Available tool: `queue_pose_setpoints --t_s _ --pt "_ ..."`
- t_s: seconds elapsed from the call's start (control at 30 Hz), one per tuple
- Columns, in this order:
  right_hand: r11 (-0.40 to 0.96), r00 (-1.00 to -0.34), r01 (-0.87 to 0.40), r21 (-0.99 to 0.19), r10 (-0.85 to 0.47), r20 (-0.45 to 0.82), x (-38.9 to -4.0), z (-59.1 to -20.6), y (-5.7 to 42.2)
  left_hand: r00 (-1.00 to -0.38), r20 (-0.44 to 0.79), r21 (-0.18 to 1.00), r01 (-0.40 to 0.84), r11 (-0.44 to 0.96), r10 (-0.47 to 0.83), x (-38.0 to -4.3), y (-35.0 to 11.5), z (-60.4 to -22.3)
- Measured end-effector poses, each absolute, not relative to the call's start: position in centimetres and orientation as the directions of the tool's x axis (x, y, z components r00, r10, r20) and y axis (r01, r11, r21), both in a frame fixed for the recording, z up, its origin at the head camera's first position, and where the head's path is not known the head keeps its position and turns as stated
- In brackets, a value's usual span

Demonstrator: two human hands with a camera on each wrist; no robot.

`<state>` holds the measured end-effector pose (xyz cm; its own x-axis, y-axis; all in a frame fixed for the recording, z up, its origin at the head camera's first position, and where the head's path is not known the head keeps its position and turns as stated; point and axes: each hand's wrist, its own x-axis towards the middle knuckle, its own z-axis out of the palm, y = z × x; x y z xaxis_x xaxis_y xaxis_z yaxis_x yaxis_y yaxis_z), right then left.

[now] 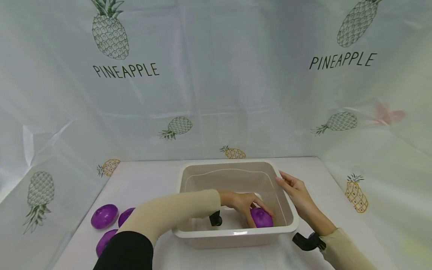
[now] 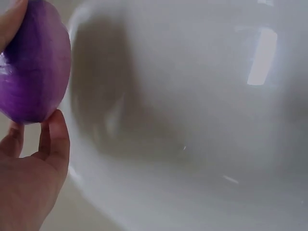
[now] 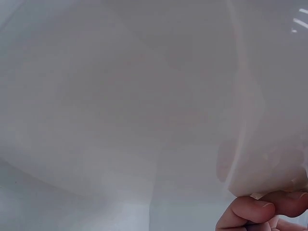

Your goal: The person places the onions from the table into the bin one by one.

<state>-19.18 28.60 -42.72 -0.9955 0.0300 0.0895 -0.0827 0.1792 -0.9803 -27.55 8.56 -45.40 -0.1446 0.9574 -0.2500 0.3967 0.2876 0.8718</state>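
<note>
Inside a beige plastic bin (image 1: 233,234), my left hand (image 1: 242,203) holds a purple onion (image 1: 262,218) near the front right corner. In the left wrist view the streaked onion (image 2: 38,62) lies between the thumb at the top and the fingertips (image 2: 58,127) below. My right hand (image 1: 298,193) grips the bin's right rim, its thumb on top. Only curled fingers (image 3: 250,209) at the bin's edge show in the right wrist view; the rest of that hand is out of frame.
Several more purple onions (image 1: 104,216) lie on the white table (image 1: 152,178) to the left of the bin, partly hidden behind my left sleeve. A pineapple-printed sheet (image 1: 236,93) hangs around the back and sides of the table.
</note>
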Motion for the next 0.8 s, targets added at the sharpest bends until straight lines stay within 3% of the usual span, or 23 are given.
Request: queue_pose_setpoints --t_s 0.23,0.63,0.8 --pt "0.177 -0.995 -0.088 -0.980 0.031 0.095 -19.2 -42.6 28.6 -0.100 -0.222 0.846 0.475 0.243 0.970 -27.0 9.0 -46.3" --pt "0.187 -0.994 -0.094 -0.978 0.034 0.102 -19.1 -42.5 28.7 -0.070 -0.236 0.846 0.476 0.241 0.969 -26.9 8.8 -46.3" --pt "0.194 -0.995 -0.087 -0.977 0.035 0.096 -19.2 -42.5 28.6 -0.113 -0.292 0.842 0.441 0.312 0.950 -28.3 8.1 -44.1"
